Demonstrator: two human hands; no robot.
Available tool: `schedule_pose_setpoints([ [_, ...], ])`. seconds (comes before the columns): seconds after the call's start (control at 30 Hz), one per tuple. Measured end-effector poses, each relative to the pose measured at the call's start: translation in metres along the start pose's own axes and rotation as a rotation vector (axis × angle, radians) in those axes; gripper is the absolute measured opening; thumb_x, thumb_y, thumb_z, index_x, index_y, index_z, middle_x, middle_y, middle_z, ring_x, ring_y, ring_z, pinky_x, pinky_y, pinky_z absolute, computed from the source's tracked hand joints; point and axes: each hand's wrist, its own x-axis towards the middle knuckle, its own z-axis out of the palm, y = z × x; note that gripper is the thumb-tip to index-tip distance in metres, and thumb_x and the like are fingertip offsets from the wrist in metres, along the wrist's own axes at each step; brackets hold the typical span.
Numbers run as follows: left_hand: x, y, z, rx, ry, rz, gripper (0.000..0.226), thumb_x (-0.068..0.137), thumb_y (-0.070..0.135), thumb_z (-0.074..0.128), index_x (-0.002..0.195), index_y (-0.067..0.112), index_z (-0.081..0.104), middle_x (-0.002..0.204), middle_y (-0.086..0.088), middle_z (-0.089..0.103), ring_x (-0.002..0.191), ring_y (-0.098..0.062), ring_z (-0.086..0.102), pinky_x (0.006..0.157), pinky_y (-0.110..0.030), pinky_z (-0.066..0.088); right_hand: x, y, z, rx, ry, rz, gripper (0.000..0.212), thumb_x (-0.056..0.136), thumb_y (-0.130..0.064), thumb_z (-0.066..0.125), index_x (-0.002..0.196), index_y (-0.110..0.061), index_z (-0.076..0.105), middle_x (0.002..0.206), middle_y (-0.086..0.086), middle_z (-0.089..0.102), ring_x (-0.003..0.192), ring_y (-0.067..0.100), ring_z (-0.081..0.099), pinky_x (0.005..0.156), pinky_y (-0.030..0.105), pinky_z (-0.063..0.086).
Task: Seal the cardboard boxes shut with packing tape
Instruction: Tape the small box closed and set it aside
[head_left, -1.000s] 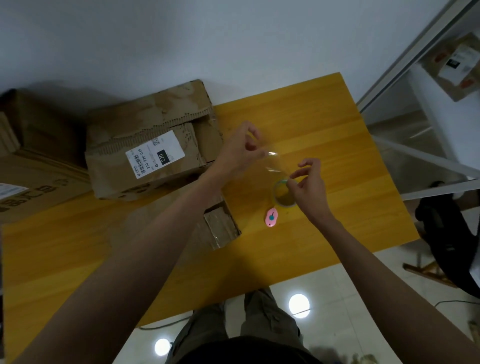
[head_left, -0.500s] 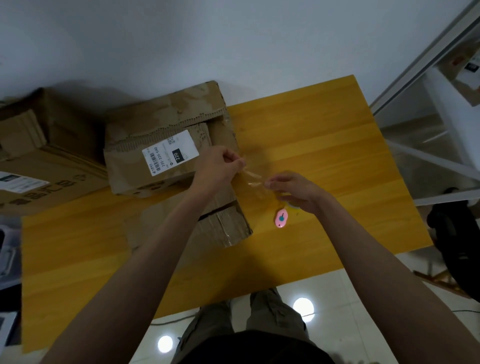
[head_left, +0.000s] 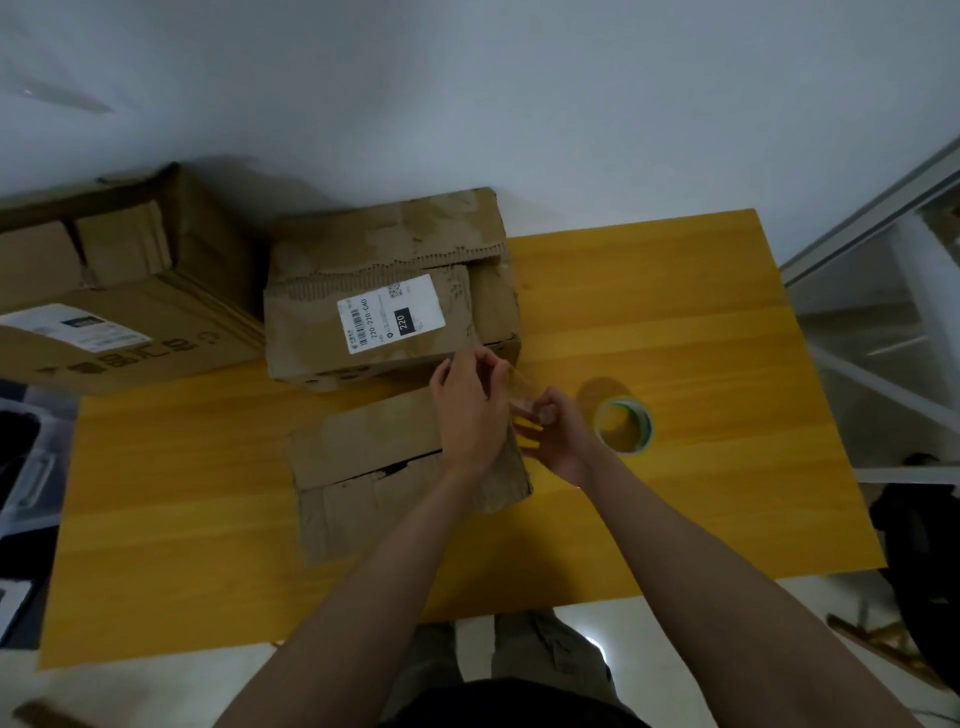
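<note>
Both hands have come closer together since a moment ago, and the pink little cutter that lay on the yellow wooden worktop (head_left: 649, 332) is now out of sight. The round roll of clear packing tape with a green inner ring (head_left: 623, 425) now lies flat on the worktop, just to the right of the hands.

The left hand (head_left: 470, 408) pinches one end of a thin see-through strip of tape (head_left: 522, 382) with its fingers curled. The right hand (head_left: 556, 434) pinches the other end, fingers curled too. The strip is shiny and hard to see. It hangs between the hands, above the right end of the flat brown cardboard box (head_left: 379, 462).

That box lies in the middle of the worktop. Its top flaps are folded down and a dark crack shows between them. Its skin looks rough and worn, with old tape marks.

Behind it sits a taller torn brown cardboard box with a white label (head_left: 384, 296). Its top layer is peeled, so the wavy ridges inside the card show. The label has a bar code and the number 220.

To the left stands a big brown cardboard box with printed letters (head_left: 119, 322), with smoother sides.
</note>
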Motion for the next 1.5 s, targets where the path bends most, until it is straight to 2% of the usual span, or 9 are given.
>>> schedule_pose_setpoints([
  [0.27,-0.002,-0.009,0.006,0.026,0.078,0.091,0.009,0.106,0.022,0.051,0.101,0.014,0.053,0.096,0.004,0.057,0.088,-0.005,0.043,0.097,-0.049,0.042,0.007,0.006,0.009,-0.016,0.01,-0.004,0.023,0.086,-0.022,0.047,0.071,-0.018,0.03,0.074,-0.006,0.053,0.064,0.018,0.047,0.065,0.038,0.033],
  [0.4,-0.003,-0.009,0.005,0.038,0.095,0.126,0.009,0.106,0.017,0.052,0.1,0.01,0.053,0.096,-0.004,0.058,0.084,0.001,0.031,0.089,-0.046,0.044,0.009,0.008,0.012,-0.011,0.024,0.001,0.028,0.088,-0.019,0.045,0.067,-0.02,0.027,0.066,-0.005,0.046,0.057,0.015,0.043,0.063,0.036,0.03],
  [0.57,-0.005,-0.028,-0.017,0.035,-0.011,0.13,0.008,0.105,0.024,0.053,0.102,0.017,0.052,0.096,0.01,0.054,0.091,-0.009,0.039,0.082,-0.027,0.038,0.009,0.017,0.022,0.021,-0.055,0.024,0.026,0.087,-0.018,0.043,0.065,-0.02,0.03,0.068,-0.004,0.05,0.065,0.02,0.051,0.063,0.037,0.041],
  [0.67,0.0,-0.048,-0.048,0.065,-0.061,0.137,0.006,0.103,0.023,0.055,0.1,0.022,0.051,0.092,0.016,0.052,0.09,-0.016,0.047,0.077,-0.017,0.036,0.013,0.033,0.037,0.085,-0.152,0.058,0.022,0.085,-0.017,0.044,0.064,-0.017,0.049,0.078,0.001,0.059,0.083,0.028,0.057,0.076,0.043,0.048],
  [0.77,0.007,-0.063,-0.083,0.038,-0.095,0.162,0.005,0.103,0.021,0.056,0.1,0.02,0.052,0.087,0.016,0.056,0.079,-0.007,0.055,0.074,-0.026,0.046,0.019,0.046,0.056,0.09,-0.205,0.065,0.013,0.088,-0.018,0.049,0.08,-0.012,0.058,0.092,0.008,0.066,0.096,0.033,0.061,0.084,0.046,0.053],
  [0.93,0.007,-0.057,-0.119,0.065,-0.133,0.044,0.01,0.099,0.026,0.061,0.096,0.033,0.054,0.101,-0.001,0.061,0.094,-0.015,0.06,0.083,-0.038,0.054,0.018,0.037,0.072,0.071,-0.211,-0.055,0.037,0.098,-0.004,0.049,0.065,-0.01,0.064,0.081,0.013,0.063,0.088,0.027,0.064,0.083,0.038,0.058],
  [1.23,-0.001,-0.017,-0.126,0.207,-0.093,-0.061,0.011,0.089,0.027,0.076,0.089,0.019,0.068,0.082,0.01,0.066,0.075,0.006,0.059,0.063,-0.005,0.043,0.02,0.026,0.042,-0.008,-0.191,0.003,0.009,0.096,0.0,0.06,0.101,-0.004,0.067,0.087,0.008,0.068,0.084,0.019,0.065,0.086,0.032,0.059],
  [1.37,-0.002,-0.016,-0.121,0.272,-0.133,-0.104,0.013,0.089,0.028,0.076,0.084,0.02,0.068,0.076,0.009,0.066,0.069,-0.001,0.06,0.06,-0.011,0.043,0.02,0.034,0.029,0.008,-0.107,0.043,0.019,0.093,0.002,0.064,0.112,0.002,0.065,0.097,0.01,0.07,0.091,0.02,0.067,0.079,0.027,0.06],
  [1.5,-0.004,-0.011,-0.114,0.362,-0.178,-0.121,0.015,0.087,0.029,0.078,0.078,0.025,0.066,0.07,0.012,0.065,0.065,-0.001,0.061,0.06,-0.021,0.047,0.024,0.043,0.029,0.031,0.001,0.008,0.008,0.094,0.005,0.061,0.093,-0.002,0.064,0.09,0.01,0.067,0.085,0.018,0.066,0.076,0.024,0.06],
])
